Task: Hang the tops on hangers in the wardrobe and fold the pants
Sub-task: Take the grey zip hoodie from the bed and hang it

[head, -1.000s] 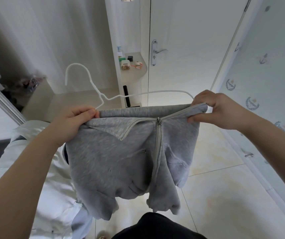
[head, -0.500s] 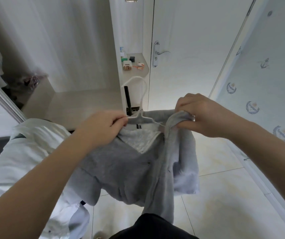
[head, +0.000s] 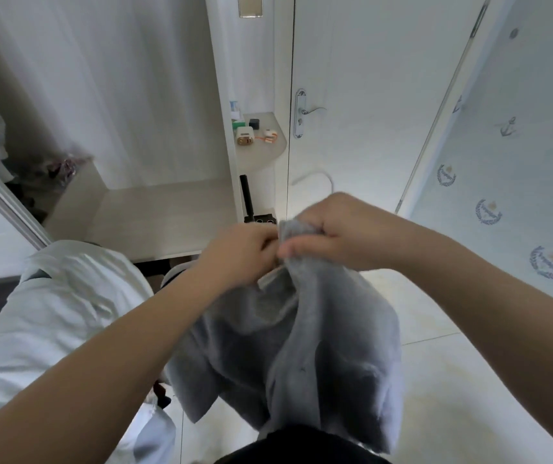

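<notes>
- We hold a grey top [head: 322, 346] up in front of us with both hands, above the pale floor [head: 469, 380].
- Our right hand [head: 335, 229] has a tight grip: the fingers curl round a bunch of the top's neck.
- Our left hand [head: 241, 252] is right beside it, touching it. The fingers are curled at the neck edge of the top. It is blurry there, so it only looks like this grip pinches the cloth.
- The rest of the top hangs down loose below our hands, and its bottom reaches our dark clothes at the lower edge of the view.
- A thin white hanger hook [head: 317, 178] pokes up just behind our right hand. The rest of the hanger is hidden.
- On our left lies a white garment [head: 50, 313], all crumpled.
- Behind our hands the wardrobe [head: 167, 209] stands open, and we see its light bottom board.
- A small corner shelf [head: 261, 159] next to it holds a few little things.
- A white door with a metal door handle [head: 305, 112] is shut behind that.
</notes>
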Available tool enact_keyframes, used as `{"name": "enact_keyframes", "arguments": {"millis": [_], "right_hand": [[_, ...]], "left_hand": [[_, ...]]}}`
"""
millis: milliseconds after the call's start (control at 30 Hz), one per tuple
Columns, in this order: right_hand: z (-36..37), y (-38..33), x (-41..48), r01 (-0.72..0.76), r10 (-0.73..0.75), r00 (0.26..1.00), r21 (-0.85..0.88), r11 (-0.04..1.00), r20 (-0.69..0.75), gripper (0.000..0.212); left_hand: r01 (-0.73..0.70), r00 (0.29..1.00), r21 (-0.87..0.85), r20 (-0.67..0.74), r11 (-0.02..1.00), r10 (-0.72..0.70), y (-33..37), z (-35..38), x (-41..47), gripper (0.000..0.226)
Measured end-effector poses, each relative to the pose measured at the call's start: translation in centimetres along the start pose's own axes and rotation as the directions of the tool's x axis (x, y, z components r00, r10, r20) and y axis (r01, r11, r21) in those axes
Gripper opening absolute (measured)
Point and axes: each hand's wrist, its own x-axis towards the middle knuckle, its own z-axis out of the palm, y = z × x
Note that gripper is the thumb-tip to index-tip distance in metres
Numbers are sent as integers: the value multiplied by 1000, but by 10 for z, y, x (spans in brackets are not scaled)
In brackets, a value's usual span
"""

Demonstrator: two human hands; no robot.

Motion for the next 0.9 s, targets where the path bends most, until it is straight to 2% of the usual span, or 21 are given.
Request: {"name": "enact_keyframes", "arguments": {"millis": [67,167,233,300,367,433,500,533,600,667,700,767,900], "right_hand": [[1,2,0,-75,85,988,-83,994,125,47],[-9,-1,-2,-90,99,986,-70,993,135,49],[-19,-8,1,1,-1,999,0,1000,54,50],[-27,-9,7,77,-61,991,125,989,-121,54],[-28,-12,11,126,-81,973,204,971,-215,52],[-18,-14,12,153,-129,973,119,981,-189,36],[-4,-8,8,170,-177,966,-53,984,-189,29],[1,0,6,137,-172,950,-148,980,-260,26],[1,22,-1,-19,-100,880,-244,970,-465,42],[-3,43,-14,-145,37,822,-146,979,-568,53],[-4,53,-20,-182,139,829,-26,983,-542,49],[-8,71,-33,-243,299,851,181,953,-433,27],[-12,97,-49,-270,338,865,222,937,-370,22]], "left_hand": [[76,993,-135,-78,988,-87,-4,-9,6,21],[50,987,-148,-142,988,-72,-7,-14,4,27],[-40,996,-111,-89,993,30,1,-9,-2,21],[-124,992,-8,-13,992,124,11,-1,-6,25],[-43,999,11,21,999,43,9,0,3,41],[30,999,-98,-22,995,-33,4,-12,13,62],[-52,981,-234,-193,971,7,-2,-24,18,45],[-82,965,-272,-262,959,8,-5,-30,19,33],[-87,941,-312,-338,946,-25,-13,-36,18,23],[-102,928,-333,-371,938,-31,-18,-42,16,20],[-112,924,-355,-381,928,-34,-19,-46,15,21],[-107,919,-373,-392,922,-52,-21,-53,15,22],[-96,912,-329,-408,940,-50,-21,-59,15,22]]}}
